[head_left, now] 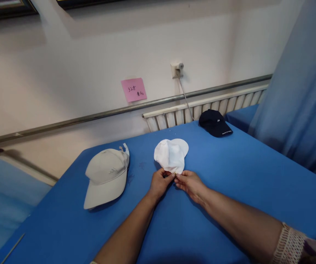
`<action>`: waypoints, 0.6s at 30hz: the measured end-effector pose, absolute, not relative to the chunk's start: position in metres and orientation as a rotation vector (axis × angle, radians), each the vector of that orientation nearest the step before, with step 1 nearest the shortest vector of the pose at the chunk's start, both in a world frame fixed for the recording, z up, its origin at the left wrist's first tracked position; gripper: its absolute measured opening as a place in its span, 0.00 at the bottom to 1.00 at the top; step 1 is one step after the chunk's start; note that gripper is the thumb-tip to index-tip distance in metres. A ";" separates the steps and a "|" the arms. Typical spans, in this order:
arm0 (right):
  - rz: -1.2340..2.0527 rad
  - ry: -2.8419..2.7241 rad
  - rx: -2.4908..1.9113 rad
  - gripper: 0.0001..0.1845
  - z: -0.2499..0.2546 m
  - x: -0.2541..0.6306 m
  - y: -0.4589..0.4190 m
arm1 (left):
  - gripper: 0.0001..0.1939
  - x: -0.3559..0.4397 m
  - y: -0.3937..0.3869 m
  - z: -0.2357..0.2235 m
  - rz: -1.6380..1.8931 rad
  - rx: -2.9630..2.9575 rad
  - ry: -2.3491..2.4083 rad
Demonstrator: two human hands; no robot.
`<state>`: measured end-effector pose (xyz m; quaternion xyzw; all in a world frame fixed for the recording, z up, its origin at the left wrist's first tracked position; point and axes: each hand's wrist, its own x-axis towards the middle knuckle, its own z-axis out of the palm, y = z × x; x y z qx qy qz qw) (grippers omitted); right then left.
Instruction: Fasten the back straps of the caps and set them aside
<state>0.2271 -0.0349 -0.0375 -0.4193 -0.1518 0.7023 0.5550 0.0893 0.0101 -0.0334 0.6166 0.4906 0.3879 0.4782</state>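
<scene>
White cap: in the middle of the blue table point(215, 223), between the other two caps and touching neither; its crown point(168, 156) looks soft and creased, its brim points to the far right.
Left hand point(158, 183): thumb and fingers closed in a pinch on the cap's near edge.
Right hand point(193, 185): also pinched closed on that edge, its fingertips just beside those of the left hand; a small yellowish spot there is too small to make out.
Cream cap point(105, 174): on the left of the table, brim toward the near left, strap end sticking up at the far side; no hand touches it.
Dark cap point(214, 123): at the far right, near the table's edge, brim toward the near right; untouched.
Progress: handling of the white cap looks under way, since both hands have hold of it; what is finished and how much is left cannot be told.
Wall: a pink note point(133, 90) and a plug point(178, 68) are above the far edge.
</scene>
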 end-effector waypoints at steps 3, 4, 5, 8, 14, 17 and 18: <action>1.646 -0.363 -0.989 0.10 -0.038 0.226 -0.036 | 0.16 0.091 0.006 -0.030 0.966 1.510 1.219; 1.642 -0.361 -0.981 0.11 -0.038 0.225 -0.036 | 0.16 0.092 0.005 -0.029 0.974 1.508 1.208; 1.636 -0.355 -0.968 0.11 -0.039 0.225 -0.036 | 0.16 0.093 0.003 -0.028 0.987 1.510 1.194; 1.627 -0.328 -0.922 0.11 -0.041 0.225 -0.034 | 0.14 0.092 -0.003 -0.024 1.048 1.580 1.186; 1.679 -0.383 -0.893 0.11 -0.051 0.228 -0.030 | 0.13 0.083 -0.017 -0.021 1.094 1.965 1.390; 1.701 -0.409 -0.895 0.11 -0.053 0.228 -0.029 | 0.18 0.077 -0.022 -0.025 1.094 2.123 1.485; 1.699 -0.410 -0.897 0.11 -0.053 0.228 -0.029 | 0.20 0.075 -0.023 -0.026 1.100 2.157 1.512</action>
